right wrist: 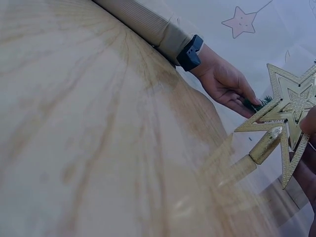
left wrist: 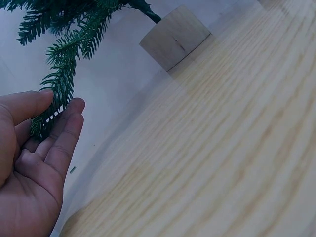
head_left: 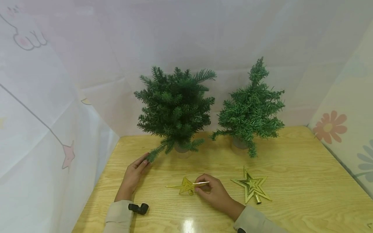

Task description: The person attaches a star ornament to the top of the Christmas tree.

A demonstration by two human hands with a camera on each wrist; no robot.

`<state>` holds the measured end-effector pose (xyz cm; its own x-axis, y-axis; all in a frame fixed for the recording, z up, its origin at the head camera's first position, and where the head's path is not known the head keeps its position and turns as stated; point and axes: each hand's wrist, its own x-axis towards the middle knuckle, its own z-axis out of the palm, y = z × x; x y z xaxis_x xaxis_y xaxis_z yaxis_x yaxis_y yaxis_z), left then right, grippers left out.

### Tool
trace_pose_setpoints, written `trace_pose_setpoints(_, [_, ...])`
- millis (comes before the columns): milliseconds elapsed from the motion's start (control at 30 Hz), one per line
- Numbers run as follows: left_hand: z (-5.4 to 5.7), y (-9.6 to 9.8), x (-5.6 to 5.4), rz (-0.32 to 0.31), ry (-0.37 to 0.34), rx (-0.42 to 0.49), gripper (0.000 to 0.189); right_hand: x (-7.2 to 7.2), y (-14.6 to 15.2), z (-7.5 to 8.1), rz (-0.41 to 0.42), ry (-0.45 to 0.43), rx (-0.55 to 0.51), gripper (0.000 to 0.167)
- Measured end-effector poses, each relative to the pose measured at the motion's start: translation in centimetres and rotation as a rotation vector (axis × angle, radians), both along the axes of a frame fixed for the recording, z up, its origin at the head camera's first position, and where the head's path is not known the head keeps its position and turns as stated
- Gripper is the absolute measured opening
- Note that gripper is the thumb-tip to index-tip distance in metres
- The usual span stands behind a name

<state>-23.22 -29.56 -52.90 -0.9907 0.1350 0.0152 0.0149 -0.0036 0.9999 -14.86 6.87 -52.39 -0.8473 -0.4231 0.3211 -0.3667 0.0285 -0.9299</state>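
In the head view my left hand (head_left: 134, 174) holds the tip of a low branch of the fuller artificial Christmas tree (head_left: 176, 106). The left wrist view has the branch tip (left wrist: 61, 89) between thumb and fingers. My right hand (head_left: 214, 192) pinches a gold star tree topper (head_left: 186, 186) by one side, low over the table. Its round socket (right wrist: 266, 144) points down at the tabletop in the right wrist view. A second gold star topper (head_left: 252, 184) lies flat to the right of that hand.
A thinner, lighter green tree (head_left: 253, 110) stands at the back right on a round wooden base (head_left: 240, 143). The fuller tree's wooden base (left wrist: 175, 38) rests near the table's back edge. Printed cloth (head_left: 180, 35) hangs behind and on both sides of the wooden table (head_left: 303, 181).
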Motion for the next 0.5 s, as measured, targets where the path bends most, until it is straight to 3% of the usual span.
trace_pose_setpoints(167, [-0.1,-0.04,0.0,0.002,0.005,0.009,0.051,-0.22,0.11,-0.38,0.023,-0.112,0.018,0.02])
trace_pose_setpoints(500, [-0.05,-0.05,-0.09,0.01,0.0,-0.015,0.047,-0.22,0.03,-0.38,0.042,-0.183,0.051,0.022])
